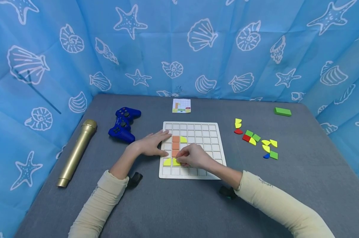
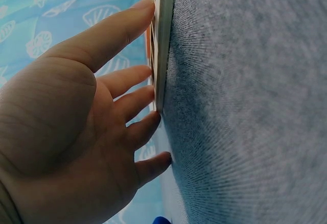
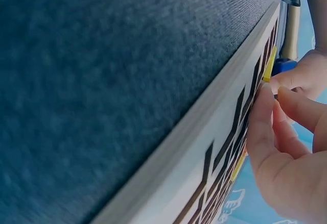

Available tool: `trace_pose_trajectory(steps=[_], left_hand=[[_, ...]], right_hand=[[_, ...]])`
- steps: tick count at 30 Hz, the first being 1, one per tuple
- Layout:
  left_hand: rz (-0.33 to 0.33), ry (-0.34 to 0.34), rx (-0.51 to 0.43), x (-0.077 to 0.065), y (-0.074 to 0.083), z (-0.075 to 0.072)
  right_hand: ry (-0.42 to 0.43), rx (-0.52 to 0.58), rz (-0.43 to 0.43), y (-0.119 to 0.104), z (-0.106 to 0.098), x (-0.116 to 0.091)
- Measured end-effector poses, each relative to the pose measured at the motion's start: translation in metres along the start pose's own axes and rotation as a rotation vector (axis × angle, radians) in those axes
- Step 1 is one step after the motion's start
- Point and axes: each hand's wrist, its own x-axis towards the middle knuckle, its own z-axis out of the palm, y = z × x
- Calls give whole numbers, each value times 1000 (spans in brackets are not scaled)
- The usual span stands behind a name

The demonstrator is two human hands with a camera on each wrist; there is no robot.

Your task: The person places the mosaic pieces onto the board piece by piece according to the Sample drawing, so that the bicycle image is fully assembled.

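Observation:
A white grid board (image 1: 191, 177) lies on the table. On it stand a column of orange square tiles (image 1: 175, 145), a yellow tile (image 1: 183, 139) right of the top one, and another yellow tile (image 1: 167, 162) at lower left. My right hand (image 1: 195, 157) is over the board, thumb and forefinger pinched at a yellow quarter-round tile (image 1: 175, 162) below the orange column; the fingers cover part of it. My left hand (image 1: 152, 143) rests at the board's left edge with fingers spread. In the left wrist view its fingertips (image 2: 145, 3) touch the board's rim.
Loose yellow, red, green and blue tiles (image 1: 246, 138) lie right of the board, with a green block (image 1: 282, 111) farther back. A small pattern card (image 1: 181, 105) lies behind the board. At left are a blue game controller (image 1: 123, 124) and a gold microphone (image 1: 77, 153).

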Motion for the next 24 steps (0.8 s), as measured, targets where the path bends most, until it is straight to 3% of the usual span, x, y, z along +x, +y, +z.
trace_pose_trajectory(steps=[15,24], left_hand=[[3,-4,8,0,-1,0],[-1,-8,4,0,0,-1]], right_hand=[[-9,28,42,-2,0,2],[-117,216,147,5,-13,1]])
